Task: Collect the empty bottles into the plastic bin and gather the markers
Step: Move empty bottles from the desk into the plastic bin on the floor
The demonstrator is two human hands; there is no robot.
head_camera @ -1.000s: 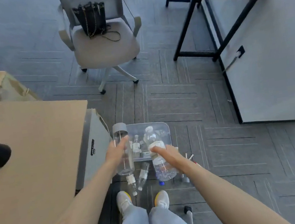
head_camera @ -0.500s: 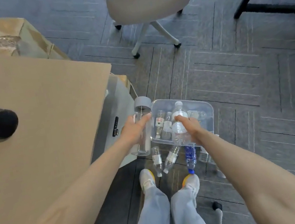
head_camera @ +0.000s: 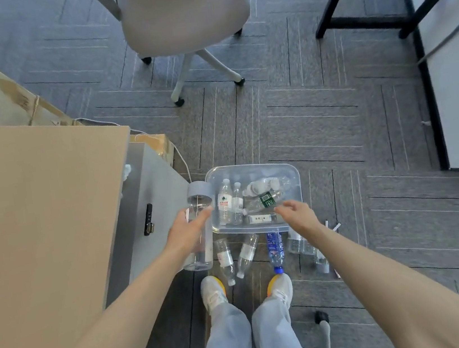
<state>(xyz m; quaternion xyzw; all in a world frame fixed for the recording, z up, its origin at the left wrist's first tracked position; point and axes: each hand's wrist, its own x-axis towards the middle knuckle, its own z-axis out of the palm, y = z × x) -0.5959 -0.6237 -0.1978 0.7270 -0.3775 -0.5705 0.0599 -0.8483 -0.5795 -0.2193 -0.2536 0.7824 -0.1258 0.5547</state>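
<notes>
Bottles (head_camera: 247, 255) litter carpet (head_camera: 319, 131) between shoes (head_camera: 214, 294) and plastic bin (head_camera: 295, 170); chair (head_camera: 185, 12) beyond.

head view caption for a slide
Cleanup: left hand holds a grey-capped bottle beside the plastic bin while the open right hand hovers over its near edge.

An office, it seems: grey carpet tiles (head_camera: 303, 122) cover the floor, a wheeled swivel chair (head_camera: 185, 17) stands near a wooden desk (head_camera: 36, 215) with a lockable grey drawer cabinet (head_camera: 151, 214), beside a black-framed table (head_camera: 361, 7).
</notes>
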